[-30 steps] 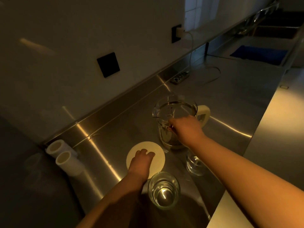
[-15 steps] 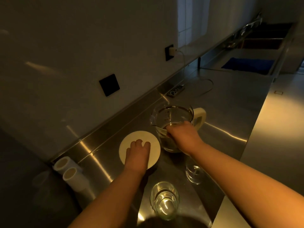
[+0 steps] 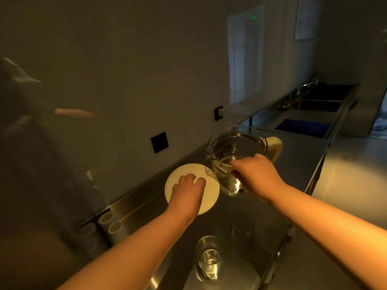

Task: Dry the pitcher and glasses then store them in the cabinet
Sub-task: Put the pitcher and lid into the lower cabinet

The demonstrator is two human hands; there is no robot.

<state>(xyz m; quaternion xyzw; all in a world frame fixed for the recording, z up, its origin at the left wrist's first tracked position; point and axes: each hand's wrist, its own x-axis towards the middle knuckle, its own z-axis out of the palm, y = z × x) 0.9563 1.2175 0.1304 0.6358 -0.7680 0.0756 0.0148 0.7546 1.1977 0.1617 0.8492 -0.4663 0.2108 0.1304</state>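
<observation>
1. Pitcher [image 3: 234,155] being tilted above the steel table [image 3: 293,185], gripped at the rim by right hand [image 3: 257,174].
2. Left hand [image 3: 188,189] resting with curled fingers on round pale lid [image 3: 209,197].
3. Glass [image 3: 207,258] standing near, towards the table edge.

Right hand [image 3: 258,174] grips the glass pitcher [image 3: 234,158] by its rim, left hand [image 3: 188,190] rests on a round cream lid [image 3: 209,197], one glass [image 3: 207,258] sits nearer on the steel counter [image 3: 297,164].
</observation>
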